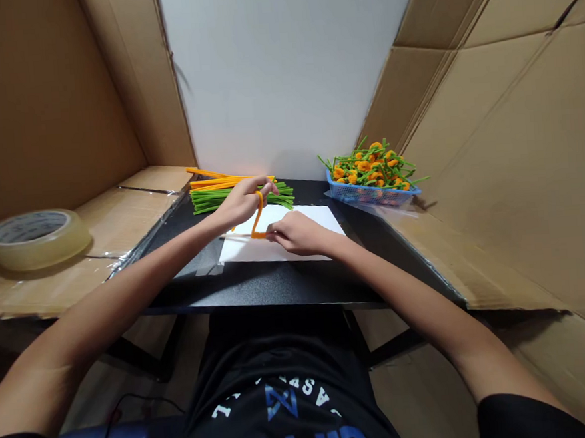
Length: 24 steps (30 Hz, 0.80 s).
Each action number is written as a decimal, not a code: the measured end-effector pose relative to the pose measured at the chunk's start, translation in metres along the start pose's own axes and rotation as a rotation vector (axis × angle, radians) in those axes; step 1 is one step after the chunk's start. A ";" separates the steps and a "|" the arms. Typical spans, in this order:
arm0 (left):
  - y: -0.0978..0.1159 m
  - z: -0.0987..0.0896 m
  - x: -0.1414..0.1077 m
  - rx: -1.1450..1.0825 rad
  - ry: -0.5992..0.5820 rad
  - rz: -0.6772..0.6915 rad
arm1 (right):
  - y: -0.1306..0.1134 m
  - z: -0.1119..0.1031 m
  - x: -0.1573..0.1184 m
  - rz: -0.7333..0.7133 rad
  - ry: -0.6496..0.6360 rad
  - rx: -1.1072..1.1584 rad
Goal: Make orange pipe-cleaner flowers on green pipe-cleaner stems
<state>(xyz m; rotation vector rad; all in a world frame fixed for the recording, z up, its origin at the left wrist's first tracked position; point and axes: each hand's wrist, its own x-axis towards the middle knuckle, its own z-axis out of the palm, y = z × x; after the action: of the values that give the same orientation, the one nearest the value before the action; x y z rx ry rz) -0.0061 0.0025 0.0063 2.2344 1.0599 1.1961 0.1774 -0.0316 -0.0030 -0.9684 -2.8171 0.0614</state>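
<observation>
Above the white paper (245, 251), my left hand (244, 201) is closed on an orange pipe cleaner (256, 220), which loops by its fingers and runs down. The lower end of this pipe cleaner wraps around a thin pale stick (238, 235) lying roughly level. My right hand (301, 233) pinches the stick at its right end, close to the wrapped part; its fingertips are partly hidden. Behind my left hand lie a bundle of green pipe cleaners (206, 201) and, beyond them, several orange pipe cleaners (212, 184).
On the back right of the black table (257, 285), a blue basket (365, 194) holds many orange flowers (363, 166) with green stems. A roll of clear tape (36, 240) rests on the cardboard at left. Cardboard walls (527, 136) stand on both sides, with a white panel (283, 79) behind.
</observation>
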 end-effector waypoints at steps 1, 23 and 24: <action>0.003 -0.001 0.000 0.001 0.012 0.014 | 0.001 0.001 0.002 0.076 0.021 -0.054; -0.022 -0.025 0.004 0.421 -0.110 0.087 | 0.077 -0.005 -0.004 0.148 0.388 1.389; -0.025 -0.028 0.005 0.401 -0.136 0.074 | 0.076 -0.007 -0.006 0.085 0.320 1.391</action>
<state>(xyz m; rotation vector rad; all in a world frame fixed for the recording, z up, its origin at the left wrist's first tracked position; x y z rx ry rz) -0.0389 0.0218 0.0087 2.6328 1.2610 0.9036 0.2295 0.0242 -0.0043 -0.5871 -1.7010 1.4435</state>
